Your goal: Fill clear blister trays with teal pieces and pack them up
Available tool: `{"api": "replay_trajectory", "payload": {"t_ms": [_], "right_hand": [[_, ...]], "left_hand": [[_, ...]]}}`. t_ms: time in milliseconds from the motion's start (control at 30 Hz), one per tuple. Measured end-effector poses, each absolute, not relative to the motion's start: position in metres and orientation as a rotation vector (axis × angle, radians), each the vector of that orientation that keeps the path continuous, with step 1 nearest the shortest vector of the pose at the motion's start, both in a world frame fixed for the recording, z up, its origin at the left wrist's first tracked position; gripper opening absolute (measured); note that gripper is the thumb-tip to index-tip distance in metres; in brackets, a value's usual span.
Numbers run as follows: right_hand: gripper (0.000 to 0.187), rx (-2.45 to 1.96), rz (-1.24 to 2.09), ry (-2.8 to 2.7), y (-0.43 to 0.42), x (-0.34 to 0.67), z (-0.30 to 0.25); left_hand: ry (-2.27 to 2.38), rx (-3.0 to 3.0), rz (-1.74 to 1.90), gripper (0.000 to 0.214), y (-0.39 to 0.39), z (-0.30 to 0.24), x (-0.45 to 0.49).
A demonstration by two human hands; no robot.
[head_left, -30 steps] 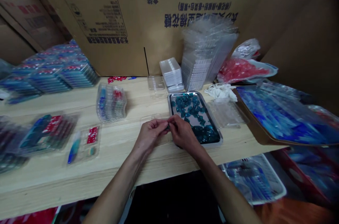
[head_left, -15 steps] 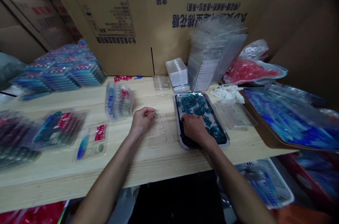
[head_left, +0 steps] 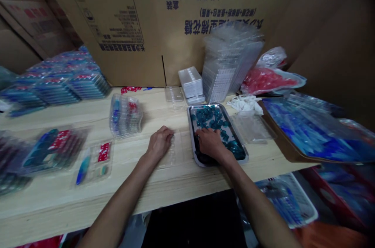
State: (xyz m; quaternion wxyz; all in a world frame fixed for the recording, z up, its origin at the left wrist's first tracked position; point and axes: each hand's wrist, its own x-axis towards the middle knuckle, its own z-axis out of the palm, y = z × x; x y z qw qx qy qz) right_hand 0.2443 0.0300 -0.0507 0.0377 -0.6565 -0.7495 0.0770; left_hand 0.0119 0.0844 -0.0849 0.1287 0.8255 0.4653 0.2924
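Observation:
My left hand (head_left: 160, 141) is closed in a pinch over the upper left part of a clear plastic blister shell (head_left: 178, 154) lying on the table. What its fingertips hold, if anything, is hidden. My right hand (head_left: 209, 141) reaches over the left side of a metal tray (head_left: 246, 158), its fingers curled down at the near left. Small shiny teal pieces (head_left: 215, 117) are scattered through the tray. Whatever the right fingertips grip is covered by the hand. Left of the shell, a filled blister pack (head_left: 94, 162) shows a blue-green feather-shaped piece and a red patterned piece.
Stacked filled packs (head_left: 57, 148) stand at left, with another leaning stack (head_left: 125, 117) nearer the middle. Behind the tray rise clear shell stacks (head_left: 219, 72) against a large cardboard box (head_left: 117, 13). At right lie a white cloth (head_left: 245, 104) and an open carton of blue pieces (head_left: 310, 131).
The whole view has shifted a little. My left hand has lowered slightly onto the shell, and the small greenish bit at its fingertips no longer shows. My right hand stays in the tray.

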Motion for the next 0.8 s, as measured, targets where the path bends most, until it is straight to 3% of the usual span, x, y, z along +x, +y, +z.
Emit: {"api": "replay_trajectory", "payload": {"t_ms": [200, 433, 600, 800], "right_hand": [[0.024, -1.966, 0.369, -2.017, 0.031, 0.25, -0.053], [0.03, -1.504, 0.472, -1.758, 0.014, 0.234, -0.051], [0.038, -1.559, 0.296, -1.784, 0.009, 0.221, -0.044], [0.034, -1.474, 0.236, -1.845, -0.008, 0.2, -0.035]], "left_hand": [[1.451, 2.078, 1.099, 0.03, 0.067, -0.068, 0.031], [0.969, 0.987, 0.971, 0.039, 0.044, -0.048, 0.095], [0.909, 0.649, 1.027, 0.026, 0.043, -0.036, 0.089], [0.897, 0.564, 1.01, 0.016, 0.042, -0.018, 0.047]]}}
